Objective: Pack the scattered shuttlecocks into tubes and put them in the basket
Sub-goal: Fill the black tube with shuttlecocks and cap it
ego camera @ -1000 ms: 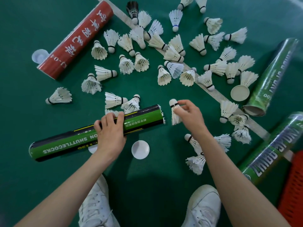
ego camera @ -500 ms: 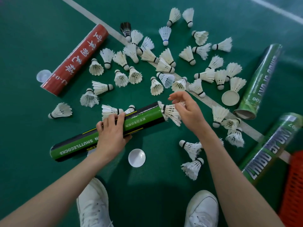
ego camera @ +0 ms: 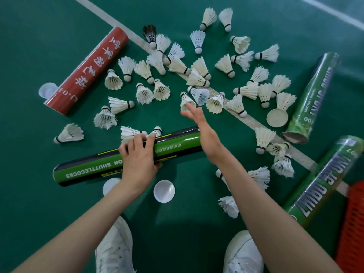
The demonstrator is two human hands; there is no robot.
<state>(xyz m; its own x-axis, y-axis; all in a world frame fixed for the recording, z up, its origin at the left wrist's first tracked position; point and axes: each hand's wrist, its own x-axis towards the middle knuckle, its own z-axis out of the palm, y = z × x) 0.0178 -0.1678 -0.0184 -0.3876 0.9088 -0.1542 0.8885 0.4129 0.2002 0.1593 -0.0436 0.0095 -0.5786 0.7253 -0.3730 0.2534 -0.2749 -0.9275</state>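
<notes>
- Gripping the green-black tube [ego camera: 88, 168] round its middle, L hand [ego camera: 137, 160] has fingers curled over the top, thumb underneath; tube runs slanted across the floor [ego camera: 29, 46] just ahead of the white shoes [ego camera: 114, 247].
- The R hand [ego camera: 206, 136] holds nothing: fingers straight & spread, tips at the feathers of 1 shuttlecock [ego camera: 185, 100]; touching or not, can't tell. Its wrist covers the tube's right end.
- Beyond the tube the scattered shuttlecocks [ego camera: 246, 90] lie loose on the floor, w/ a few more by the R forearm; 1 black-feathered shuttle [ego camera: 150, 33] sits far back by the white line [ego camera: 102, 14].
- 3 other tubes lie flat: red tube [ego camera: 88, 69] at left, far green tube [ego camera: 313, 95] & near green tube [ego camera: 323, 184] at right.
- At the right edge, the orange basket [ego camera: 352, 223] is just beside the near green tube.
- Btwn the forearms lies a white cap [ego camera: 164, 191]; a cream cap [ego camera: 277, 117] sits near the far green tube's open end.
</notes>
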